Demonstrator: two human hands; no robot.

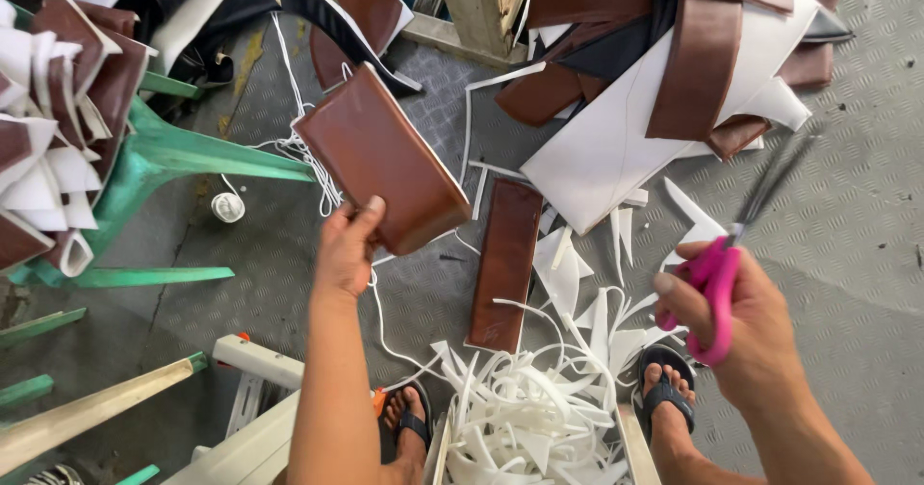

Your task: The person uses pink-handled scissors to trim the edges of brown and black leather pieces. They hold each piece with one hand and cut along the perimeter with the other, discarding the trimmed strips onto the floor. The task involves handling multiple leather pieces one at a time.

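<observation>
My left hand point(348, 244) is raised in front of me, forearm straight, fingers and thumb pinched closed. My right hand point(736, 317) is out to the side, fingers curled tight, wrist bent slightly inward. Both feet are in sandals.

Even, soft daylight fills the view, bright but without harsh glare. Shadows are faint: a broad, pale one crosses the grey floor point(847, 254) at the right. The brown leather piece point(380, 158) carries a mild sheen. The scissors' blades point(770, 187) are smeared by motion blur. Wide-angle distortion bends the edges, stretching the green chair point(164, 158). The centre stays sharp.
</observation>
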